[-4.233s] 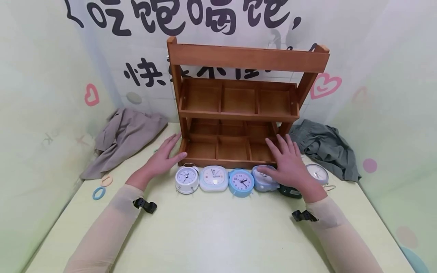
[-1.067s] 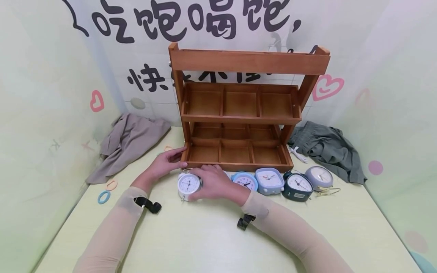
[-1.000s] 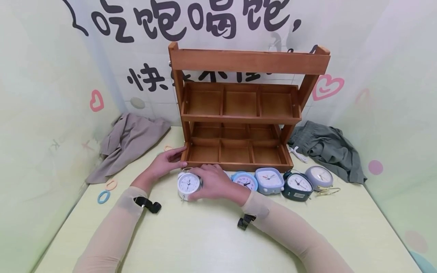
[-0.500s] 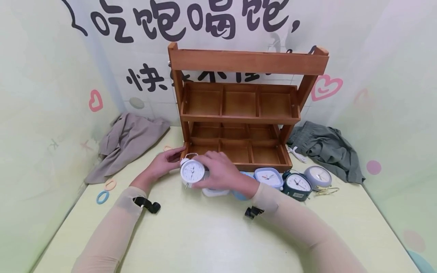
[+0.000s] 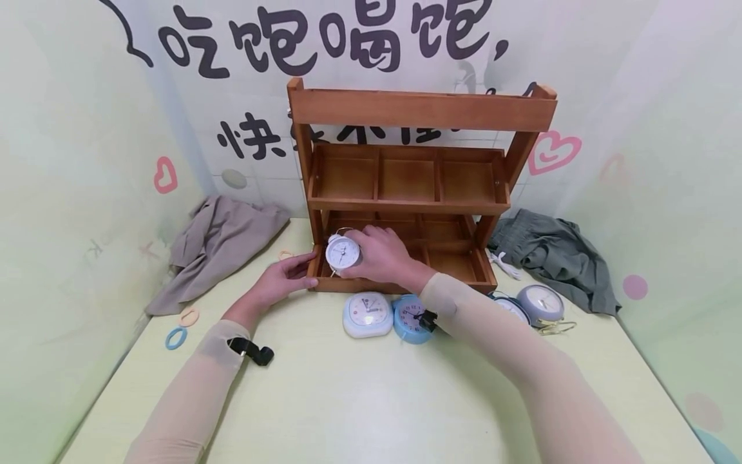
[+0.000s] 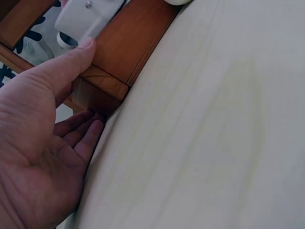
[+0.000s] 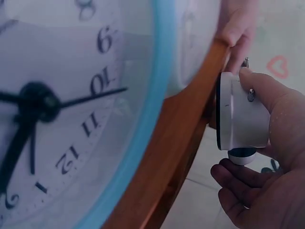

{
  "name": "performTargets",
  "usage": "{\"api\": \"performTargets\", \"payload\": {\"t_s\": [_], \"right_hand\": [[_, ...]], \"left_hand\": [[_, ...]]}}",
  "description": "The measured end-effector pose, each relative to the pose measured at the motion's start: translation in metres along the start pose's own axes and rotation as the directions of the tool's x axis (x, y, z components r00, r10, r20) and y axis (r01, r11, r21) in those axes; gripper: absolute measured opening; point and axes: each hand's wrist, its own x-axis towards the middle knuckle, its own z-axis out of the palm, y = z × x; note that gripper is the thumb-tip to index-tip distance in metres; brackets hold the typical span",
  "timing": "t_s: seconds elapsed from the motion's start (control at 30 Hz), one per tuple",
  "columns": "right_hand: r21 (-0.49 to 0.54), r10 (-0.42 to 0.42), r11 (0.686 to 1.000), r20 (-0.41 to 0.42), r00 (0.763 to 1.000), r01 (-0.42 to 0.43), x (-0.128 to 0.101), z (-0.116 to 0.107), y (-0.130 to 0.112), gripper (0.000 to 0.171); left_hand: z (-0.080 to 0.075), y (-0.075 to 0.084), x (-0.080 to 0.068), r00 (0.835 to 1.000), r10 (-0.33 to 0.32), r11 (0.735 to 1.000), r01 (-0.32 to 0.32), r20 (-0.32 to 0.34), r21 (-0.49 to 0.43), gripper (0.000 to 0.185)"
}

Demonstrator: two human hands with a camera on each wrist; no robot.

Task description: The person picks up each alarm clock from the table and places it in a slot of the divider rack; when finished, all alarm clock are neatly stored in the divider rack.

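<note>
My right hand (image 5: 382, 254) grips a small white twin-bell alarm clock (image 5: 342, 252), its face tilted towards me. In the head view the clock overlaps the front left compartment of the brown wooden rack's (image 5: 417, 109) lower tier. The right wrist view shows the white clock (image 7: 245, 114) from the side, with the thumb on its casing and the fingers by its bell. My left hand (image 5: 283, 280) holds the rack's lower left front corner. In the left wrist view its thumb (image 6: 76, 59) lies against the front and its fingers are along the side.
In front of the rack stand a white rounded-square clock (image 5: 368, 314), a blue round clock (image 5: 406, 310), a dark green clock (image 5: 510, 307) and a grey-purple clock (image 5: 540, 301). My right forearm hides another clock. Grey cloths (image 5: 223, 235) flank the rack. Coloured bands (image 5: 176, 337) lie at left.
My right hand has moved from the right side to the white clock, gripped it, and carried it up from the table to the lower tier. My left hand has come onto the rack's corner.
</note>
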Motion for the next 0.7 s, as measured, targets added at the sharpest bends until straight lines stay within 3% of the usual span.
{"api": "performTargets", "payload": {"t_s": [0.4,0.7], "right_hand": [[-0.065,0.003,0.998,0.027,1.000,-0.001,0.021,0.018,0.012,0.084],[-0.212,0.021,0.977,0.078,0.997,-0.004,0.028,0.031,0.014,0.088]], "left_hand": [[-0.001,-0.001,0.000,1.000,0.014,1.000,-0.014,-0.003,0.024,0.077],[-0.001,-0.001,0.000,1.000,-0.005,1.000,0.005,-0.005,0.026,0.078]]}}
